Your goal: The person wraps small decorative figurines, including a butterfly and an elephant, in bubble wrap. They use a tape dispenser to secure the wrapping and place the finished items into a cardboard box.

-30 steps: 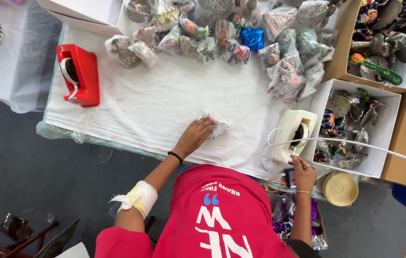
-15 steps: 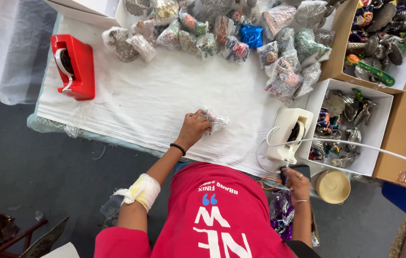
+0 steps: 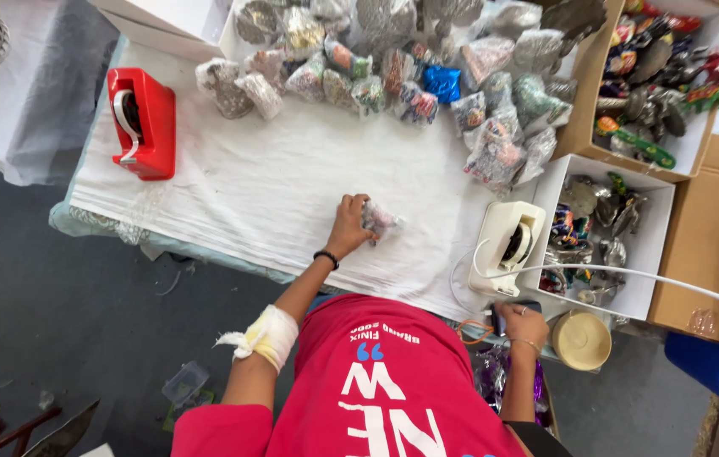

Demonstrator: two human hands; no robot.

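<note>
White-clothed table (image 3: 275,195), and near its front edge the left hand (image 3: 349,227) clamps fingers on a small cellophane packet (image 3: 381,220). It looks light, crinkly and slippery, best pinched at its gathered end. Right hand (image 3: 522,326), off the table's corner, grips something dark.

Left hand (image 3: 349,227) reaches forward, fingers curled; right hand (image 3: 522,326) (clenched) stays low.

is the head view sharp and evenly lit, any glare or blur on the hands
Head view: even, soft light, faint shadows on the white tablecloth; left hand and the small clear-wrapped packet are slightly soft; right hand is sharper; mild glints on the heap of shiny wrapped packets; edges bend a little.
</note>
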